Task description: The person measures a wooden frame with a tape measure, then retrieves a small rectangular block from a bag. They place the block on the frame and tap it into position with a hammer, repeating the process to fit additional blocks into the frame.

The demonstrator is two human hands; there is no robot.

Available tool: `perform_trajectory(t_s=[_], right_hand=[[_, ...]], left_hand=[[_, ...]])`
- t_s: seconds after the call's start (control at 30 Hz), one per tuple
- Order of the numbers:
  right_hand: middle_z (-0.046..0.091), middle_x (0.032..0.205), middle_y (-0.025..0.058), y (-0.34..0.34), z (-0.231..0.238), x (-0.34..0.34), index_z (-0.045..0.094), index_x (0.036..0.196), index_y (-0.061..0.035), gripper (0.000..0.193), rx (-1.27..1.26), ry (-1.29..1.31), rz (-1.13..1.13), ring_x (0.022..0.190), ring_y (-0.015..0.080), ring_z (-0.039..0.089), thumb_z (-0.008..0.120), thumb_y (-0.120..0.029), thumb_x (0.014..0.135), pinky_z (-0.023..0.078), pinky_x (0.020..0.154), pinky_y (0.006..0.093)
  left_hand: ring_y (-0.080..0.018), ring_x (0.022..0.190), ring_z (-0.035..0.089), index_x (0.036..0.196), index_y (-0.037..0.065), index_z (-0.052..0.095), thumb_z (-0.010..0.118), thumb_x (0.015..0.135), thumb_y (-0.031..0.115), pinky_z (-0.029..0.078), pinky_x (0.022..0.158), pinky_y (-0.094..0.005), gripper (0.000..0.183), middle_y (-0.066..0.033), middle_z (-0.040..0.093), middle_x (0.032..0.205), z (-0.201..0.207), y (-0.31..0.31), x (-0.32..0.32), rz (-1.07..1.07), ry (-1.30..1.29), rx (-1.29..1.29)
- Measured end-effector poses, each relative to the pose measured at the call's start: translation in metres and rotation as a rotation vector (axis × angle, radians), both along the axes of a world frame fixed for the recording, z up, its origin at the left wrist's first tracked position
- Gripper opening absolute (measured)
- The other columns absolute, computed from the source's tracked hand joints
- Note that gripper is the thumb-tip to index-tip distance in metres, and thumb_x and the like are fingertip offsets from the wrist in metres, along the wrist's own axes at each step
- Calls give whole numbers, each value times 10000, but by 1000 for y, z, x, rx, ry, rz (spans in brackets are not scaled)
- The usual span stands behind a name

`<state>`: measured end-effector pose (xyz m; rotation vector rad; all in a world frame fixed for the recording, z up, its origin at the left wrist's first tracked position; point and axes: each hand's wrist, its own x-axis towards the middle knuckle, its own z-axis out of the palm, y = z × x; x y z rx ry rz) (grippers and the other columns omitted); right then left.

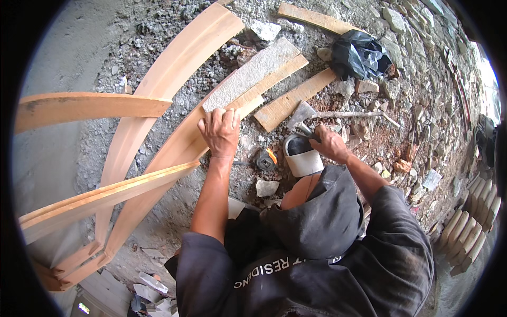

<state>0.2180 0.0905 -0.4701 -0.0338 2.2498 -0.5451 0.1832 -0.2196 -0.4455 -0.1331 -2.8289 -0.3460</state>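
Note:
My left hand [219, 131] is closed, its fingers curled over the near end of a board crusted with rough grey-white material [253, 71]. This board lies along a long curved wooden plank [182, 138]. My right hand [331, 143] is wrapped around a short dark-handled tool [306, 130]. A grey wedge-shaped blade [301, 114] is at the tool's far end; whether it belongs to that tool I cannot tell. Just below lies a white slip-on shoe [305, 164] with a dark inside. A tape measure [265, 159] with an orange part is on the ground between my hands.
Other curved planks [174, 58] cross at the left, one [105, 193] sloping near my left forearm. Short boards [296, 100] and a black plastic bag [362, 55] lie ahead. A stick [348, 114] is beside the blade. Rubble [417, 100] covers the right; stacked pale pieces [467, 232] stand far right.

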Motion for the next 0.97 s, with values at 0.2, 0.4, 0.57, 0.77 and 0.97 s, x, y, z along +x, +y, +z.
perform_trajectory(t_s=[0.2, 0.4, 0.57, 0.77, 0.97], right_hand=[[648, 765, 175, 5, 15, 7, 514, 1198, 8, 384, -299, 242, -291, 601, 220, 624, 516, -258, 922, 508, 510, 393], [553, 676, 50, 4, 36, -89, 526, 1199, -4, 385, -408, 357, -666, 511, 112, 506, 518, -285, 936, 407, 430, 268], [523, 639, 15, 5, 25, -102, 577, 1179, -44, 375, -377, 339, -584, 549, 90, 505, 531, -321, 931, 399, 472, 261], [577, 683, 41, 11, 24, -100, 559, 1230, -62, 417, -355, 272, -601, 577, 112, 529, 534, -344, 923, 432, 516, 295], [626, 743, 82, 8, 17, -101, 546, 1265, -74, 446, -321, 297, -535, 658, 159, 582, 543, -353, 918, 474, 611, 334]], left_hand=[[-199, 800, 529, 846, 129, 658, 727, 741, 180, 346, 728, -369, 135, -10, 552, 808, -1, 0, 1, 7, -7, -5], [-204, 800, 530, 855, 123, 661, 726, 743, 185, 350, 729, -369, 143, -10, 552, 815, -2, 2, 0, -1, -7, 15], [-206, 794, 527, 855, 125, 664, 730, 736, 182, 350, 719, -369, 147, -10, 547, 808, 1, 0, 0, 7, 3, 3], [-210, 780, 525, 840, 128, 658, 733, 729, 171, 350, 704, -367, 141, -10, 545, 805, -1, -1, 1, 11, 12, 0], [-206, 788, 528, 851, 133, 660, 727, 735, 164, 350, 700, -372, 137, -8, 547, 809, -2, -2, 1, -3, 9, 15]])
